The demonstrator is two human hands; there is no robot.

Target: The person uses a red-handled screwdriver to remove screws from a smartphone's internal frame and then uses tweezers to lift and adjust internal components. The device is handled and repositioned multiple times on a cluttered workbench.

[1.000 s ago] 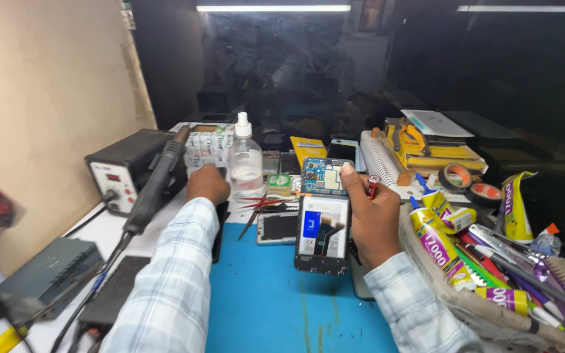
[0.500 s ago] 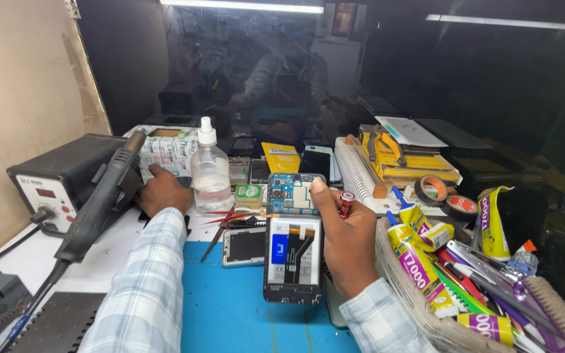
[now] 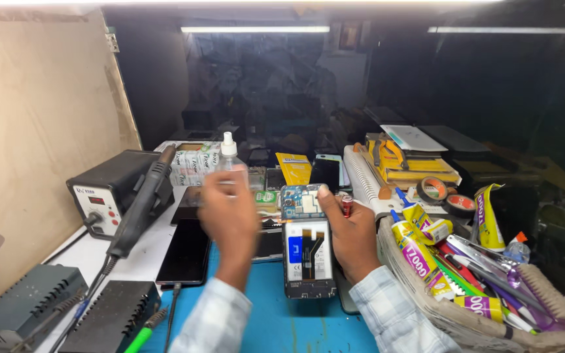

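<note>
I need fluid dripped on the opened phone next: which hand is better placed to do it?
Left, probably. The left hand is raised at the clear dropper bottle, apparently gripping it. The right hand steadies the opened phone and pinches a small red item.

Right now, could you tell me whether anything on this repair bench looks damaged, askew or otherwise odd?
The phone under the right hand lies with its back cover off, circuit board and inner parts bare. The left hand is blurred, lifted at the clear dropper bottle. The basket on the right is crammed with glue tubes lying every way.
</note>
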